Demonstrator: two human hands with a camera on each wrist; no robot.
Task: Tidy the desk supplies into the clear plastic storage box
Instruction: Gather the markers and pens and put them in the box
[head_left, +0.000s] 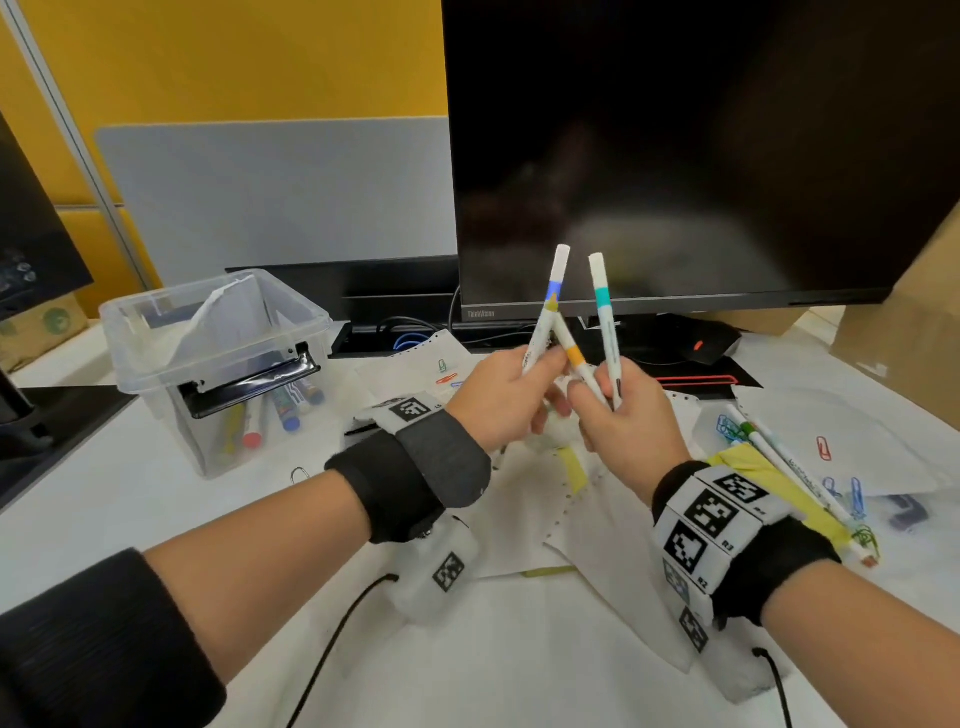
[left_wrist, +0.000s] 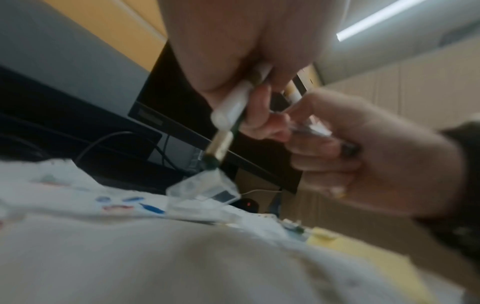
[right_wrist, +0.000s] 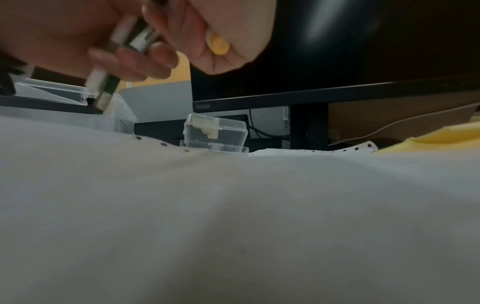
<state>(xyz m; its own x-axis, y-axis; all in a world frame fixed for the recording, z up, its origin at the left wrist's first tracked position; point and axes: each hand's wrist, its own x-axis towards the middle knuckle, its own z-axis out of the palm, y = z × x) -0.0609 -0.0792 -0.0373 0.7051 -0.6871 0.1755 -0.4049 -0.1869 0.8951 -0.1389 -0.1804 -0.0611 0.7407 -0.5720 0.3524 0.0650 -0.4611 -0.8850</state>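
Note:
The clear plastic storage box (head_left: 156, 332) stands at the left of the desk, with several markers, a sheet of paper and a black binder clip on its front wall. Both hands are raised over the papers in front of the monitor, close together. My left hand (head_left: 537, 371) grips a white marker with a blue band (head_left: 551, 296), pointing up. My right hand (head_left: 597, 387) grips two white markers, one with a teal band (head_left: 603, 312) and one with an orange band (head_left: 574, 356) that leans across the blue-banded one. In the blurred left wrist view my left hand (left_wrist: 249, 98) holds a white marker (left_wrist: 231, 109).
A dark monitor (head_left: 701, 156) stands right behind the hands. Loose perforated sheets (head_left: 597, 519), coloured paper clips (head_left: 823, 449), more markers (head_left: 784, 467) and yellow sticky notes (head_left: 753, 467) lie at the right. A small clear case (right_wrist: 215, 133) sits under the hands. A cardboard box (head_left: 909, 338) borders the right.

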